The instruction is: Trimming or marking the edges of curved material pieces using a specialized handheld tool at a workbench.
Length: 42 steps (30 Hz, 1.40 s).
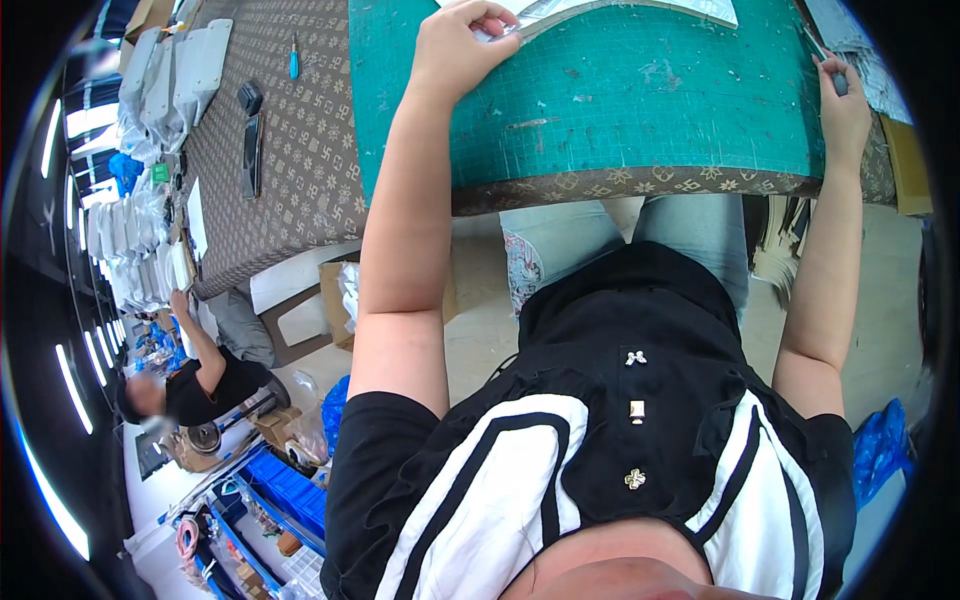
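Note:
At the far edge of the view, my left hand (462, 48) pinches the left end of a white, curved-edged piece (600, 5) with a shiny, film-like surface. That piece rests on a green cutting mat (640, 110), and its far part is cut off by the frame. My right hand (845, 95) is at the mat's right edge, fingers closed around a slim tool (816, 44) with a thin, pale tip and a grey handle. The tip points away and to the left; its exact kind is too small to make out.
A patterned brown cloth (310, 150) covers the table. On it lie a blue-handled screwdriver (294, 62) and a black strap-like object (251, 150). Wrapped white parts (170, 90) stand at far left. Another person (205, 390) sits at left. Cardboard (903, 165) is at right.

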{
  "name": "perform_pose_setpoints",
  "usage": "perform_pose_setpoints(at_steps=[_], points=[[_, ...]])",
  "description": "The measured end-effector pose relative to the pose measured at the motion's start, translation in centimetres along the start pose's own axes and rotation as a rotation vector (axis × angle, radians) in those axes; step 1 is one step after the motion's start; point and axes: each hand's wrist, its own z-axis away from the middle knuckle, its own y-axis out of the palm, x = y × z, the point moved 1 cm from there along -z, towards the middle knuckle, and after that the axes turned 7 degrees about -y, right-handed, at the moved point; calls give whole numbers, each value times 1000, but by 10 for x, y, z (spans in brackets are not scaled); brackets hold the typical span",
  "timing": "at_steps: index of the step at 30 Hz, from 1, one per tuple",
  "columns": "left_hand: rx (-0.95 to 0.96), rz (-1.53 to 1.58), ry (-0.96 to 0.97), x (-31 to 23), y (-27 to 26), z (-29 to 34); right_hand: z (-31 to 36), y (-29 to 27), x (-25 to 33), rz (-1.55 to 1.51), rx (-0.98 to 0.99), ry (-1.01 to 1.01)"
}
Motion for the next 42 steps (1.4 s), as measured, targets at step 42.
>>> perform_pose_setpoints(at_steps=[42], points=[[104, 258, -200, 20, -8, -14, -1, -2, 11, 31, 50, 80]])
